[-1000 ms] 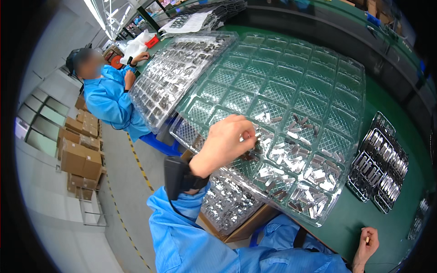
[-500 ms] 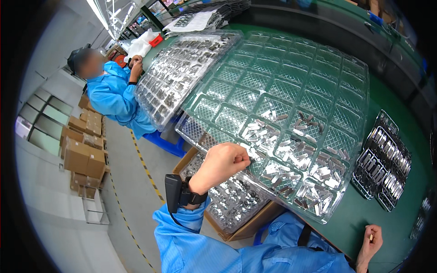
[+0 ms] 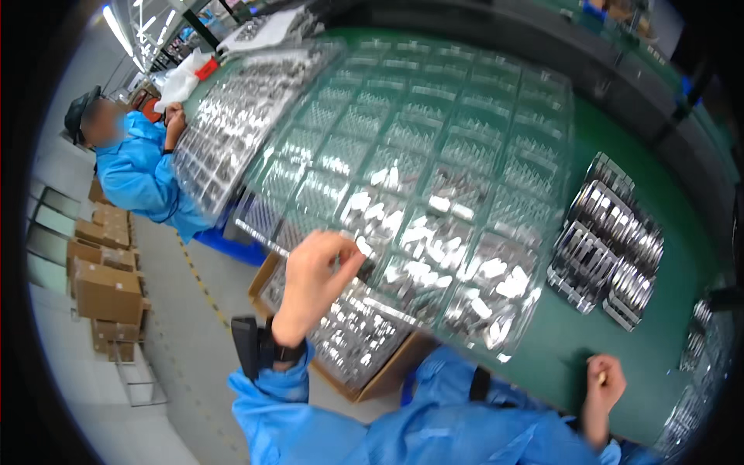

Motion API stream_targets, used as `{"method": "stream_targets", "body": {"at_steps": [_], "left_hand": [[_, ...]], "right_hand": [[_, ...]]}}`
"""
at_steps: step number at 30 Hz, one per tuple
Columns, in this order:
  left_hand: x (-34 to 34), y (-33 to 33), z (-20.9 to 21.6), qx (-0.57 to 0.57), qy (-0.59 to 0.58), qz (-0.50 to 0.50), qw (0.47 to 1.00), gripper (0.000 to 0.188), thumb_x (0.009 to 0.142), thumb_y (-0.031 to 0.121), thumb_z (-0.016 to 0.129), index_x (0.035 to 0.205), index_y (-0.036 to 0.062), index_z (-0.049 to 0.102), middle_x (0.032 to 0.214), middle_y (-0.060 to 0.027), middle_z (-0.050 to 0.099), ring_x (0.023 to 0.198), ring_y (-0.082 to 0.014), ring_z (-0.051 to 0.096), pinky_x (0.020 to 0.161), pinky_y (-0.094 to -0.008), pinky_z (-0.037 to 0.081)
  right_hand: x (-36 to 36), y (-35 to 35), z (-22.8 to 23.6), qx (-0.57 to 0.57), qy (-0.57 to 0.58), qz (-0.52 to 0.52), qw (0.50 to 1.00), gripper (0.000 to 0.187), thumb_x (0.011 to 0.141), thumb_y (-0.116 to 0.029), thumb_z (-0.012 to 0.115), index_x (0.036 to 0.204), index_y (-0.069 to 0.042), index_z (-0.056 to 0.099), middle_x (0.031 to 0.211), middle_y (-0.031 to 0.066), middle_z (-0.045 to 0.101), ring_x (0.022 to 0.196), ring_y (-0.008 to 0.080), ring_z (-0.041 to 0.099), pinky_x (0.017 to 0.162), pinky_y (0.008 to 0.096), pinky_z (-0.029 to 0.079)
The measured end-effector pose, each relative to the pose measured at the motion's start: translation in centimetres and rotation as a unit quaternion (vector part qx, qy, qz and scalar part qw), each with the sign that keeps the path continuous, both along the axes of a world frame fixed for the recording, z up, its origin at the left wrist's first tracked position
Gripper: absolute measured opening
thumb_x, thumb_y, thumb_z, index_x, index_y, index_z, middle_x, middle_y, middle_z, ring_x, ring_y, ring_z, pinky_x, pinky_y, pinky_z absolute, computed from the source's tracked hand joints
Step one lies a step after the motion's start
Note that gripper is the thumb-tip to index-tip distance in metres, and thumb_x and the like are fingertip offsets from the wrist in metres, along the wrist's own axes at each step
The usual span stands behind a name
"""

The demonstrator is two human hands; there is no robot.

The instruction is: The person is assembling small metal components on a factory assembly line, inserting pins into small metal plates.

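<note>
My left hand [image 3: 314,280], with a black device strapped at the wrist, is at the near left edge of a clear plastic tray [image 3: 457,81]. Its thumb and forefinger are pinched together, with a small bright metal piece [image 3: 364,246] at the tips. Small flat metal pieces [image 3: 434,240] lie heaped in the tray's nearer compartments; the farther ones show only their ribbed bottoms. At the lower right, my right hand [image 3: 604,387] is closed over the green table. A small tan bit shows between its fingers, too small to name.
Right of the tray stand black racks [image 3: 608,240] holding rows of metal pieces. A second tray [image 3: 240,116], filled with pieces, is at the left. Below the table edge is a cardboard box [image 3: 356,391] of metal pieces. A co-worker in blue [image 3: 139,167] sits at far left.
The whole view has swung, so the scene sits farther left and is somewhat blurred. My left hand has drawn back slightly from the tray and turned upward. The right hand stays closed.
</note>
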State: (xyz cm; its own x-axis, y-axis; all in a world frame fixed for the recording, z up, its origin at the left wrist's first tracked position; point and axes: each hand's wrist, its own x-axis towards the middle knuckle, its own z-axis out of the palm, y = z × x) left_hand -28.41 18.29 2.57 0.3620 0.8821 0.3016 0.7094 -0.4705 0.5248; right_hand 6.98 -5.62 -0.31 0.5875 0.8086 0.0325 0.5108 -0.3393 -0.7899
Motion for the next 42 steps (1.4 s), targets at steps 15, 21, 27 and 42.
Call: {"method": "stream_targets", "body": {"at_steps": [15,21,27,42], "left_hand": [[6.7,4.2,0.9,0.147,0.106,-0.151,0.972,0.01,0.07,0.007,0.064,0.08,0.0063,0.061,0.077,-0.0045,0.054,0.077,-0.0235,0.049,0.07,-0.0336,0.041],[7.7,5.6,0.2,0.147,0.193,-0.191,0.951,0.012,0.067,0.011,0.066,0.078,0.0065,0.062,0.075,-0.0034,0.053,0.076,-0.0212,0.05,0.067,-0.0314,0.042],[8.6,6.4,-1.3,0.182,0.191,-0.206,0.942,0.012,0.065,0.011,0.067,0.074,0.0068,0.061,0.071,-0.002,0.05,0.071,-0.0195,0.049,0.064,-0.0306,0.042],[7.5,7.9,-1.3,0.204,0.22,-0.26,0.918,0.01,0.067,0.01,0.064,0.071,0.0056,0.056,0.07,-0.003,0.049,0.072,-0.0186,0.05,0.062,-0.0295,0.043]], "right_hand": [[0.9,1.1,-0.9,0.044,0.05,0.007,0.998,0.006,0.08,-0.004,0.059,0.075,-0.001,0.058,0.055,-0.0032,0.046,0.049,0.0029,0.036,0.045,0.0193,0.027],[1.7,0.2,-2.2,0.035,0.052,0.03,0.998,0.011,0.083,-0.01,0.059,0.077,-0.001,0.056,0.057,-0.0036,0.043,0.051,0.0036,0.034,0.047,0.0201,0.024],[1.4,0.3,-1.8,0.014,0.07,0.01,0.997,0.011,0.081,-0.01,0.061,0.075,-0.002,0.057,0.056,-0.0015,0.046,0.05,0.0058,0.038,0.047,0.0214,0.029],[1.2,0.9,-1.0,0.006,0.058,0.027,0.998,0.02,0.086,-0.019,0.057,0.078,-0.001,0.054,0.065,-0.0025,0.044,0.057,0.0048,0.032,0.051,0.0213,0.023]]}}
